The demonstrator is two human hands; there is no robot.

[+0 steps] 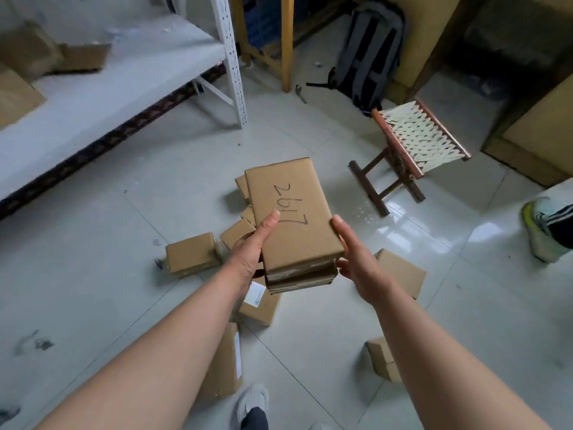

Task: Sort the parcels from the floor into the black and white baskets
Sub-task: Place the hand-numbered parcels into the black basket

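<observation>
you hold a parcel stack (299,271) at mid-frame, clear of the tiled floor (124,243), with your left hand (249,252) on its left edge and your right hand (359,268) on its right. your left thumb lies across the top parcel (291,206), just beside the handwritten figures 2617; the fingers of that hand go beneath the stack and out of sight. your right thumb presses along the right edge while the right fingers (342,265) curl under the near end, so both hands are grasping the stack. it is flat brown cardboard, with at least one more parcel under the top one.

other parcels lie on the floor below. a small box (192,254) sits to the left, and a labelled box (260,305) lies just under your left wrist. a long box (223,367) is partly hidden by your left forearm. a side box (403,271) lies beside your right hand and a low box (381,361) is half behind your right forearm. a few more peek out from behind the stack.

a folding stool (415,141) with a woven seat lies tipped beyond the pile, with a grey backpack (369,54) behind it. a white shelf rack (117,82) carrying cardboard stands at left. your grey shoe (252,398) shows at the bottom, and another person's shoe (542,231) enters at the right edge.
</observation>
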